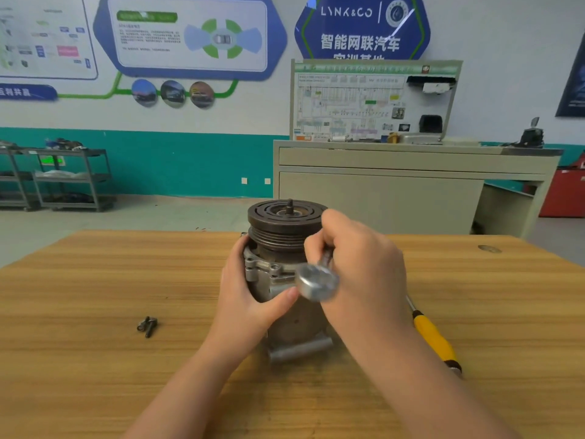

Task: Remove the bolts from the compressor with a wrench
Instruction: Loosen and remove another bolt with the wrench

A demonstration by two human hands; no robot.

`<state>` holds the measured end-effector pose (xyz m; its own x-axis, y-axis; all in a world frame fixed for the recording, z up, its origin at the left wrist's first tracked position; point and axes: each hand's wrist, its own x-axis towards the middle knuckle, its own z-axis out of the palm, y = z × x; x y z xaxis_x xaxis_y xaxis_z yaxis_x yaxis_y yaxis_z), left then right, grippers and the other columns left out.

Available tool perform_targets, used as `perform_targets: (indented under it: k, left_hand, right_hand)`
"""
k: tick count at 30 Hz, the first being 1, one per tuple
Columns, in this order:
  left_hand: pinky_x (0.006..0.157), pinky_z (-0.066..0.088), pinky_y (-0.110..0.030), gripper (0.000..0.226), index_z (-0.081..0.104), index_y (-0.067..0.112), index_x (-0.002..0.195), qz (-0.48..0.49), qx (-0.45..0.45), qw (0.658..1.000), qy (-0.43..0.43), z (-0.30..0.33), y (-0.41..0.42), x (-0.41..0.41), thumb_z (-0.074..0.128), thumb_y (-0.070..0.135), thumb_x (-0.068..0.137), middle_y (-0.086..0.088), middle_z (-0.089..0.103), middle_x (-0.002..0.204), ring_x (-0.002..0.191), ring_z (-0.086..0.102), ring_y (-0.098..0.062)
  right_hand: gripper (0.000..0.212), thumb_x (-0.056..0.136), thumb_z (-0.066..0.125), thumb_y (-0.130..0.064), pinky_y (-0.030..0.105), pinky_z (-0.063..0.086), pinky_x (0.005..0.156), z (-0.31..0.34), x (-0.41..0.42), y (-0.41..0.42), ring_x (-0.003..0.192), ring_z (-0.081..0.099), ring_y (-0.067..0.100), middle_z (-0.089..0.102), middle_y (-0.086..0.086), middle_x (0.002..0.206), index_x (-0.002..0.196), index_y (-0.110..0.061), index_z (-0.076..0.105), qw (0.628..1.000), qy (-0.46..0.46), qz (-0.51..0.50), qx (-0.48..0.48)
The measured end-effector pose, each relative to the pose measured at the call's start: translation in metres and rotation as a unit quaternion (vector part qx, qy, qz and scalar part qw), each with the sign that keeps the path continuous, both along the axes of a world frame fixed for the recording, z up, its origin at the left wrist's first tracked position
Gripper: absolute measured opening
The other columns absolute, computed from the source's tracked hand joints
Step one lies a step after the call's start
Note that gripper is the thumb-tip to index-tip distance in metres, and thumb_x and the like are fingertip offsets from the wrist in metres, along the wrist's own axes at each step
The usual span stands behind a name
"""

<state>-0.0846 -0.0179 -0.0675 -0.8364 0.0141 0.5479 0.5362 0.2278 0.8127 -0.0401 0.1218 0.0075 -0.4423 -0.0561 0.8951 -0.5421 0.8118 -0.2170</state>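
Compressor (285,274) stands pulley-up mid-desk (95,280), left hand (243,299) fingers clamped round the body, likely against twist, right hand (357,264) fingers closed on wrench (316,280) at the flange; loose bolts (147,326) parked left, probably clear of the work.

- "LYNK&CO" is printed in white, beside a round emblem, on a blue hexagonal wall sign (362,25).
- Beneath it, "智能网联汽车" is printed on that sign.
- Other wall text is blurred.
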Motion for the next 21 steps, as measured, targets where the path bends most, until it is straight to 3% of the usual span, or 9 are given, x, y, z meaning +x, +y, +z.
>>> perform_targets:
  k: [3,5,8,10,13,15,16,18,21]
  left_hand:
    - [0.115,0.033,-0.044,0.099,0.024,0.054,0.140,0.004,-0.001,1.000,-0.002,-0.001,-0.001,-0.001,0.082,0.054,0.059,0.015,0.042,0.145,0.137,0.038,-0.009]
    - [0.114,0.035,-0.046,0.101,0.025,0.046,0.143,-0.001,0.003,1.000,-0.006,0.000,-0.001,0.000,0.077,0.061,0.058,0.010,0.042,0.147,0.137,0.039,-0.011]
    - [0.114,0.036,-0.046,0.100,0.024,0.047,0.141,-0.004,0.002,1.000,-0.009,0.001,0.000,0.002,0.074,0.063,0.056,0.011,0.042,0.146,0.136,0.040,-0.009]
    - [0.114,0.037,-0.046,0.100,0.024,0.046,0.141,-0.003,0.001,1.000,-0.012,0.002,0.000,0.003,0.073,0.062,0.056,0.011,0.042,0.146,0.136,0.040,-0.010]
    - [0.113,0.038,-0.047,0.100,0.024,0.044,0.142,-0.001,0.004,1.000,-0.014,0.002,0.001,0.003,0.073,0.061,0.056,0.009,0.042,0.146,0.135,0.041,-0.011]
    - [0.113,0.038,-0.047,0.100,0.025,0.044,0.142,0.000,0.003,1.000,-0.016,0.002,0.000,0.003,0.073,0.062,0.056,0.009,0.043,0.146,0.135,0.042,-0.011]
    - [0.113,0.038,-0.047,0.100,0.025,0.045,0.142,-0.001,0.003,1.000,-0.017,0.002,0.000,0.003,0.074,0.062,0.056,0.010,0.043,0.145,0.135,0.042,-0.011]
    - [0.112,0.039,-0.047,0.100,0.025,0.046,0.142,-0.002,0.003,1.000,-0.020,0.002,0.000,0.003,0.074,0.062,0.056,0.012,0.043,0.145,0.134,0.042,-0.009]
    - [0.113,0.039,-0.045,0.095,0.024,0.053,0.137,-0.001,0.001,1.000,-0.017,0.002,-0.001,0.003,0.074,0.063,0.056,0.015,0.043,0.144,0.134,0.041,-0.007]
  right_hand:
    - [0.049,0.071,0.058,-0.002,0.016,0.022,0.043,-0.003,-0.010,0.017,0.050,0.024,0.011,0.017,-0.008,0.048,0.060,-0.028,0.018,0.995,0.049,0.080,-0.021]
    - [0.043,0.072,0.061,-0.005,0.017,0.020,0.046,-0.003,-0.020,0.034,0.051,0.024,0.008,0.024,-0.002,0.051,0.056,-0.022,0.025,0.983,-0.002,0.165,-0.078]
    - [0.030,0.076,0.064,-0.011,0.014,0.031,0.048,0.000,-0.033,0.057,0.046,0.035,0.001,0.039,-0.005,0.048,0.054,-0.016,0.043,0.933,-0.122,0.273,-0.200]
    - [0.033,0.077,0.068,-0.009,0.015,0.034,0.042,0.001,-0.040,0.067,0.039,0.040,0.004,0.049,-0.004,0.047,0.052,-0.022,0.050,0.858,-0.214,0.366,-0.291]
    - [0.031,0.074,0.073,-0.003,0.015,0.027,0.033,-0.003,-0.050,0.071,0.032,0.033,0.004,0.048,0.001,0.046,0.057,-0.020,0.053,0.666,-0.334,0.466,-0.477]
    - [0.026,0.071,0.070,-0.009,0.014,0.025,0.031,-0.007,-0.055,0.070,0.031,0.033,0.003,0.048,-0.001,0.047,0.058,-0.019,0.050,0.591,-0.332,0.480,-0.556]
    - [0.029,0.072,0.070,-0.012,0.013,0.024,0.030,-0.008,-0.057,0.070,0.032,0.033,0.002,0.048,-0.001,0.047,0.057,-0.020,0.047,0.573,-0.317,0.483,-0.581]
    - [0.035,0.075,0.070,-0.018,0.013,0.023,0.030,-0.007,-0.057,0.071,0.031,0.034,0.003,0.049,-0.001,0.047,0.053,-0.023,0.043,0.587,-0.275,0.472,-0.598]
    - [0.044,0.082,0.071,-0.019,0.014,0.025,0.033,-0.003,-0.053,0.072,0.030,0.035,0.006,0.049,0.001,0.044,0.048,-0.023,0.043,0.697,-0.210,0.420,-0.542]
